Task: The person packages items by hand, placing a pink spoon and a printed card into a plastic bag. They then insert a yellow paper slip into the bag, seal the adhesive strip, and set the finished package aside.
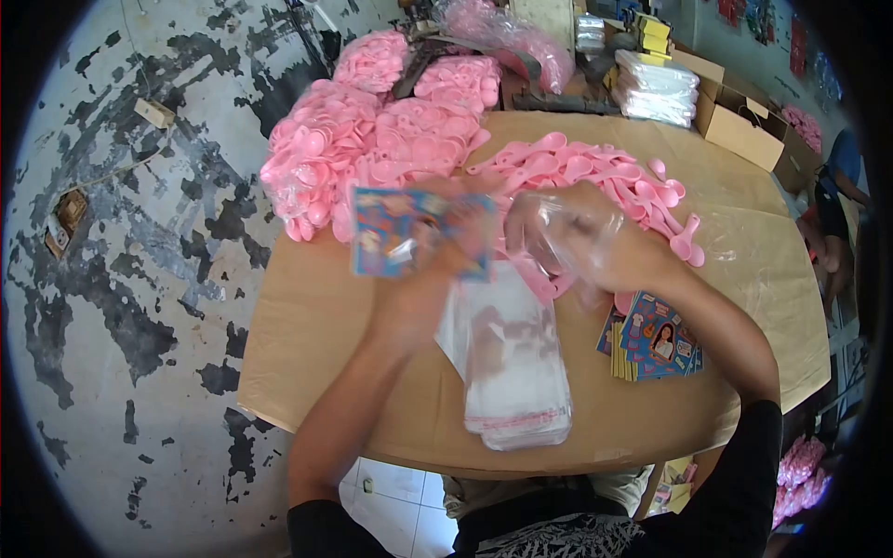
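My left hand (445, 265), smeared by motion, is closed on a blue printed card (379, 228) held up above the table. To its right, my right hand (569, 228) is curled round a clear plastic bag (597, 244), its fingers partly blurred. Below the hands lies a stack of clear plastic bags (516, 372). A pile of blue printed cards (659, 339) rests under my right forearm. Beyond my hands pink plastic spoons (595, 167) are spread in a loose heap. Whether the pink piece just below my right hand is held cannot be made out.
Big bags of pink spoons (326, 139) stand at the table's far left. Packs of clear bags (656, 86) and an open cardboard box (744, 126) are at the back right. A peeling wall (139, 307) is on the left; another person (837, 186) is at far right.
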### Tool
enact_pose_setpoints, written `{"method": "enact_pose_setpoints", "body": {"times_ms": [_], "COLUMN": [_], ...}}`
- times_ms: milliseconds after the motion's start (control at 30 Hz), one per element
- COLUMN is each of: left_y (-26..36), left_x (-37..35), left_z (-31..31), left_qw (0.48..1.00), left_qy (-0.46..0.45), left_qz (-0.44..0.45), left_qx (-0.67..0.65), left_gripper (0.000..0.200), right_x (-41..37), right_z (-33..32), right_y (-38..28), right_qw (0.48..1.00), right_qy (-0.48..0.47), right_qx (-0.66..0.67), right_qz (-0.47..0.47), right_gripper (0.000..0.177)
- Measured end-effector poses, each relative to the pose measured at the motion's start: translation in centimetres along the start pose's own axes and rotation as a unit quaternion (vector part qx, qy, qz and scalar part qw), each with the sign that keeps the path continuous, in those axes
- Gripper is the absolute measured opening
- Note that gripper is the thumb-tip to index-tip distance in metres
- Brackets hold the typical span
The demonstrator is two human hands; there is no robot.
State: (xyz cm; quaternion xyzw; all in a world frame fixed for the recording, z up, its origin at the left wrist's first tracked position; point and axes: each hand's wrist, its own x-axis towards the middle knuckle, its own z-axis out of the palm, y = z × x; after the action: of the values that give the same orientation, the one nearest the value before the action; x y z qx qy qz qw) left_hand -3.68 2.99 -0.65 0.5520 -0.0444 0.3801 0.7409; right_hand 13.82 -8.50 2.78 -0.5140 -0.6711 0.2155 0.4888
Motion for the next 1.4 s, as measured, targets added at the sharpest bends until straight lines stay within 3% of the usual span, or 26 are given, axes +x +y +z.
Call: {"method": "enact_pose_setpoints", "body": {"times_ms": [67, 167, 200, 300, 400, 500, 633, 667, 767, 867, 1000, 1100, 1167, 1267, 1400], "left_y": [0.5, 1.4, 1.1, 0.3, -0.4, -0.3, 0.0, 0.1, 0.4, -0.3, -1.1, -0.9, -0.6, -0.3, -0.4], "left_x": [0.9, 2.2, 2.3, 1.9, 1.9, 2.2, 2.5, 2.6, 2.6, 2.3, 2.0, 2.0, 2.3, 2.4, 2.4], "left_z": [-0.9, -0.9, -1.1, -1.1, -1.3, -1.7, -2.2, -2.2, -2.0, -0.9, -0.2, -0.3, -0.7, -1.2, -1.4], "left_qw": [0.997, 0.997, 0.997, 0.998, 0.998, 0.997, 0.992, 0.990, 0.989, 0.993, 0.994, 0.992, 0.992, 0.992, 0.992], "left_qy": [0.063, 0.071, 0.069, 0.053, 0.039, 0.063, 0.115, 0.126, 0.141, 0.116, 0.095, 0.110, 0.114, 0.105, 0.095], "left_qz": [0.029, 0.040, 0.035, 0.017, 0.012, 0.030, 0.058, 0.054, 0.040, 0.026, 0.010, 0.017, 0.029, 0.047, 0.053], "left_qx": [-0.031, -0.008, 0.008, 0.036, 0.050, 0.037, -0.017, -0.016, -0.015, -0.022, -0.054, -0.061, -0.055, -0.051, -0.058], "left_gripper": [0.035, 0.034, 0.034, 0.034, 0.033, 0.031, 0.030, 0.031, 0.036, 0.038, 0.039, 0.041, 0.042, 0.043, 0.045], "right_x": [0.2, -0.3, -0.7, -1.9, -2.1, -1.0, -0.1, -0.3, -0.4, -0.8, -1.3, -1.2, -0.9, -0.3, -0.6], "right_z": [-1.3, -0.6, 0.0, 0.7, -0.3, -2.7, -5.8, -6.3, -6.5, -4.5, -2.1, -3.1, -4.5, -6.8, -8.3], "right_y": [0.6, 0.4, 0.7, 4.1, 3.4, 1.8, 0.4, -0.7, 0.7, -1.8, -2.4, -2.8, -2.9, -0.7, -1.5], "right_qw": [0.989, 0.897, 0.883, 0.893, 0.912, 0.928, 0.976, 0.979, 0.992, 0.993, 0.993, 0.993, 0.981, 0.970, 0.974], "right_qy": [-0.047, -0.144, -0.148, -0.031, -0.037, -0.056, -0.017, -0.004, 0.010, -0.021, 0.021, 0.058, 0.127, 0.172, 0.150], "right_qx": [-0.129, -0.392, -0.414, -0.440, -0.407, -0.344, -0.213, -0.180, -0.122, -0.055, -0.014, -0.036, 0.000, -0.167, -0.147], "right_qz": [0.061, 0.143, 0.165, -0.092, -0.033, 0.129, 0.049, 0.097, 0.019, 0.100, 0.115, 0.100, 0.147, 0.029, 0.083], "right_gripper": [0.044, 0.040, 0.038, 0.033, 0.029, 0.025, 0.023, 0.023, 0.027, 0.033, 0.037, 0.034, 0.034, 0.033, 0.034]}}
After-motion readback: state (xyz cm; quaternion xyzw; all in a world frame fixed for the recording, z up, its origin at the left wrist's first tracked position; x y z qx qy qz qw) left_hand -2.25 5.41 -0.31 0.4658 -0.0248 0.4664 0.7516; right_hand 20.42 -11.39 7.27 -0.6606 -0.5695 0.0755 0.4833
